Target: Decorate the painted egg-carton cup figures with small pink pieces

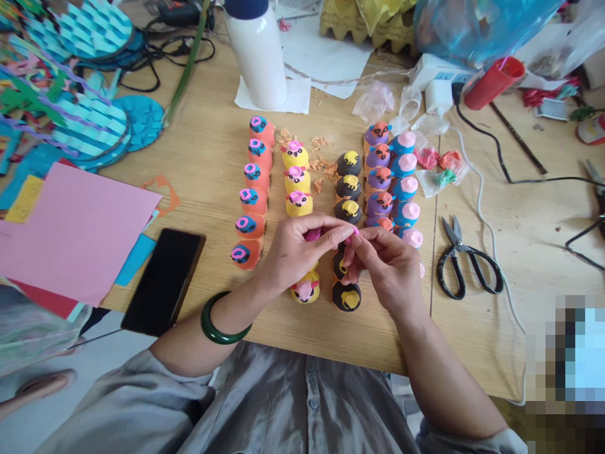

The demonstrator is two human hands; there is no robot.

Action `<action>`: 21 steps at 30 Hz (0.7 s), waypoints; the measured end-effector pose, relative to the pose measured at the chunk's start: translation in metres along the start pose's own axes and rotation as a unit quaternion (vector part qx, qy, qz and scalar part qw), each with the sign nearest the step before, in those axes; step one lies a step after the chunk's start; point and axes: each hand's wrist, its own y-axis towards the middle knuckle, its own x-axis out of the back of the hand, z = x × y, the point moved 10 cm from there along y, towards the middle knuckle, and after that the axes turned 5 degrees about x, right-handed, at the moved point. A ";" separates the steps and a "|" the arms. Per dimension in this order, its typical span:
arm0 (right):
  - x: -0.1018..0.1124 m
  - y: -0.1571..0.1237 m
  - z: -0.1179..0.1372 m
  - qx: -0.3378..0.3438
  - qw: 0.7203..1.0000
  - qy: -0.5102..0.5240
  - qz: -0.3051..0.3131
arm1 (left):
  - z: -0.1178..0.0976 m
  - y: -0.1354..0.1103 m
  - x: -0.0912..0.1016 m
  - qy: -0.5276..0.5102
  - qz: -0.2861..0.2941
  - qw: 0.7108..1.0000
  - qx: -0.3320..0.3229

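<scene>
So the left hand (pixel 297 249) and right hand (pixel 392 268) both pinch a tiny, smooth pink clay-looking bit (pixel 353 236) near the wood-grain table's (pixel 208 157) front edge, above lumpy rows of rounded, painted domes (pixel 297 181).

The bench (pixel 208 164) shows smooth wood grain. By its front edge, a smartphone (pixel 163 279) has a smooth black glass screen; scissors (pixel 458 246) pair metal blades with glossy, plastic-looking handles. The yellow cups (pixel 299 183) look matt (clay-like, slightly uneven).
</scene>
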 end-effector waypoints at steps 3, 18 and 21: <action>0.002 0.000 0.000 -0.001 1.000 0.004 -0.007 | 0.001 0.000 0.000 -0.012 -0.001 1.000 0.007; -0.001 -0.001 -0.001 -0.017 1.000 0.011 0.000 | 0.000 0.000 0.000 -0.024 -0.005 1.000 0.006; 0.001 -0.001 -0.003 -0.023 0.999 0.023 -0.004 | 0.002 0.000 0.002 -0.049 -0.019 0.999 0.007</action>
